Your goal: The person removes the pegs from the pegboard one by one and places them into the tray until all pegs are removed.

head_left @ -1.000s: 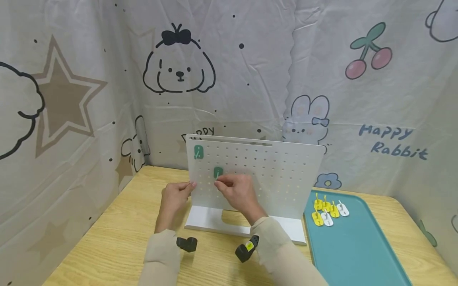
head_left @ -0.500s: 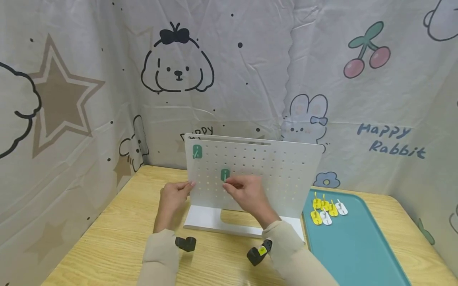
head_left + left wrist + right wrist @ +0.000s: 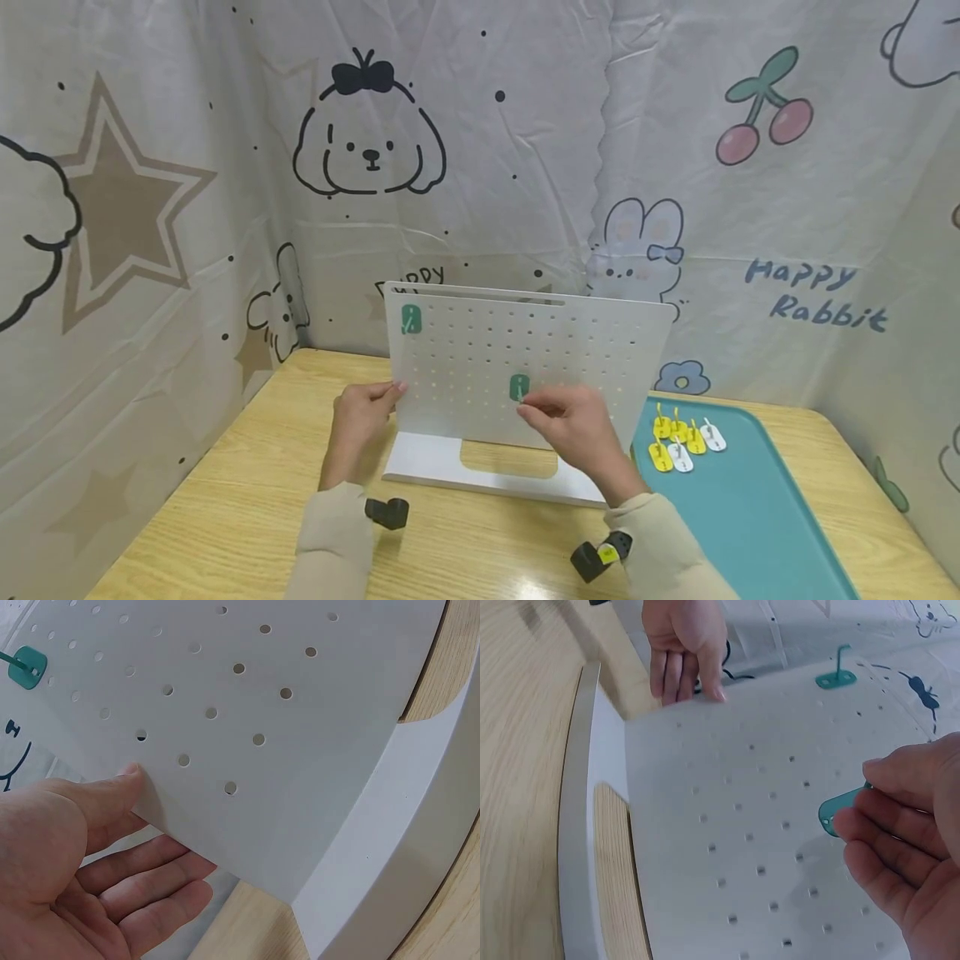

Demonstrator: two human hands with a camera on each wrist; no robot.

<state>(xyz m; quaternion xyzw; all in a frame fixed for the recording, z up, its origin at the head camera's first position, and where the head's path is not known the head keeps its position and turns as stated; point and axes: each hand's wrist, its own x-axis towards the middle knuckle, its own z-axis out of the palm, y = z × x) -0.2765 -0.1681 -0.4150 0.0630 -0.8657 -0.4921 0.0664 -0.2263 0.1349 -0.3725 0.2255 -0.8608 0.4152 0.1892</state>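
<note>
A white pegboard [image 3: 480,333] stands upright on its white base. My left hand [image 3: 365,414] grips the board's left edge, thumb on the front face and the other fingers behind it, as the left wrist view [image 3: 90,862] shows. My right hand [image 3: 573,421] pinches a green pegboard hook [image 3: 519,387] by its prong, in front of the board's lower middle. In the right wrist view the fingers partly hide this hook [image 3: 840,808]; whether its plate touches the board I cannot tell. Another green hook [image 3: 411,319] sits at the board's upper left corner.
A teal tray [image 3: 750,517] lies to the right of the board on the wooden table [image 3: 225,483]. Several yellow hooks [image 3: 660,457] and two white hooks [image 3: 712,435] lie near its far left corner. A printed curtain [image 3: 480,167] hangs behind and at the sides.
My right hand has moved right and slightly down along the board's front, carrying the green hook with it. The left hand keeps its grip on the board's edge.
</note>
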